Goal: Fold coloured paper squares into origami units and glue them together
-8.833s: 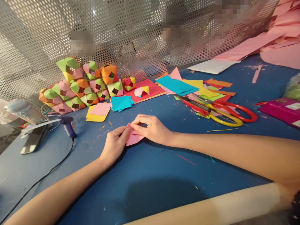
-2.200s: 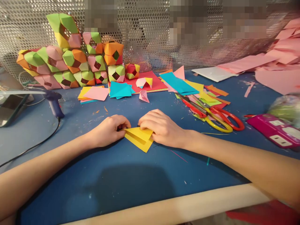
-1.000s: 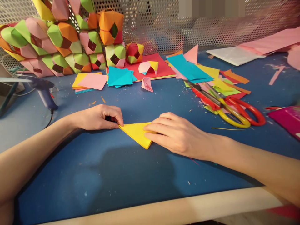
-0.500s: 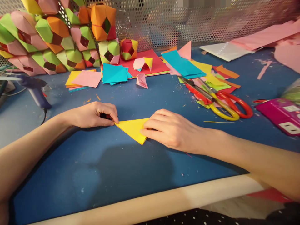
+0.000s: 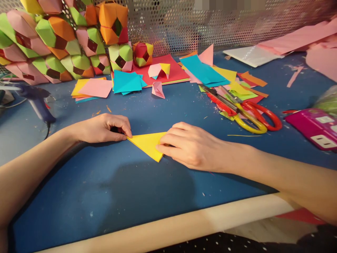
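Looks like a craft workshop, judging by the blue bench (image 5: 65, 196) littered with paper scraps (image 5: 254, 79), the scissors (image 5: 246, 115), glue gun (image 5: 37, 102), power strip (image 5: 312, 126) and cut coloured sheets (image 5: 202, 70), and the stack of folded paper balls (image 5: 113, 23) before a perforated metal screen (image 5: 168, 30).

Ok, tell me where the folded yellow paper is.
The folded yellow paper lies on the blue table near the head view's middle, the left hand at its left corner, the right hand over its right end.
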`<state>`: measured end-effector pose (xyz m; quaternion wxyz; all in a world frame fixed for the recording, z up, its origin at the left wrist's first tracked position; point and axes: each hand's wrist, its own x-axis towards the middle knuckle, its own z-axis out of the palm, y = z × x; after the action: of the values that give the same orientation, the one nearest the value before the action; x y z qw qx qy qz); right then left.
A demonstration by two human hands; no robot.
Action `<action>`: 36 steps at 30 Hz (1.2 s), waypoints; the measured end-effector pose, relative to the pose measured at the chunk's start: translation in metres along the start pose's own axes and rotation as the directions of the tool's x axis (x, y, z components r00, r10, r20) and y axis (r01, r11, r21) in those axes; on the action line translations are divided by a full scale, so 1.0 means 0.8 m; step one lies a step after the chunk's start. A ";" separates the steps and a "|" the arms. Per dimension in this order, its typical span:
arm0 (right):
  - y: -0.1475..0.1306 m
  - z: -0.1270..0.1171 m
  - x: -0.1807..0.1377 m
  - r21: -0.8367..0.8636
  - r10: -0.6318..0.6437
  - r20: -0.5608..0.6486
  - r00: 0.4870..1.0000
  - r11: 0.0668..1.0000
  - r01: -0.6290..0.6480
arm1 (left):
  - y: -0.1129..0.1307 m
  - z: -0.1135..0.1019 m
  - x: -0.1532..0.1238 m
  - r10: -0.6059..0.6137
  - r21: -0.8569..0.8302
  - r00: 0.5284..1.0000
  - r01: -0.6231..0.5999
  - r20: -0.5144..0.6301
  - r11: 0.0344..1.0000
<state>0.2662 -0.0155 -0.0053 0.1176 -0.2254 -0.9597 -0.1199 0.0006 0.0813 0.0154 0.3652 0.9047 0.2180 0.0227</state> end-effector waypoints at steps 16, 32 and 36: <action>-0.004 -0.007 -0.002 0.009 -0.047 0.005 0.999 0.999 0.047 | 0.000 0.000 -0.001 -0.032 -0.003 0.999 0.032 -0.002 0.999; -0.006 -0.016 -0.004 0.049 -0.021 0.124 0.992 0.999 0.015 | 0.029 0.000 -0.006 0.001 0.266 0.997 0.018 -0.071 0.964; -0.008 -0.017 -0.002 0.056 -0.018 0.159 0.987 0.998 0.009 | 0.057 0.021 -0.003 0.071 0.376 0.948 0.054 -0.309 0.925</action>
<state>0.2674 -0.0255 0.0060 0.0460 -0.2245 -0.9704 -0.0758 0.0190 0.0402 0.0343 0.1435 0.9436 0.2700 0.1267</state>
